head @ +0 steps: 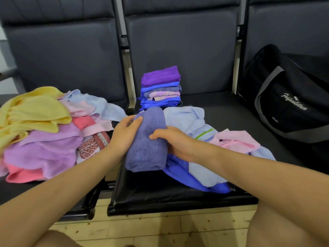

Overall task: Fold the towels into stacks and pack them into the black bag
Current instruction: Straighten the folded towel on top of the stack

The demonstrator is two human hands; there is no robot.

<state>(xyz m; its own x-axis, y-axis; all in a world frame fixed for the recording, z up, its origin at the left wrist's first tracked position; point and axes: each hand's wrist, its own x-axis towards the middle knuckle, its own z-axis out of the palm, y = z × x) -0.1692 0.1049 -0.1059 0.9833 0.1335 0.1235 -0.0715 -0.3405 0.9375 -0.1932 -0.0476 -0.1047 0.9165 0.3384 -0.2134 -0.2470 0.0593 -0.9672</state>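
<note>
A fluffy blue-violet towel lies folded lengthwise on the middle black seat. My left hand grips its left edge, thumb on top. My right hand holds its right side, fingers curled over the edge. Behind it stands a stack of folded purple and blue towels. Loose light-blue, royal-blue and pink towels lie to the right of my hands. A black bag with grey straps sits on the right seat.
A heap of unfolded yellow, lilac, pink and patterned towels covers the left seat. Dark seat backs rise behind. A tiled floor and my knees show at the bottom.
</note>
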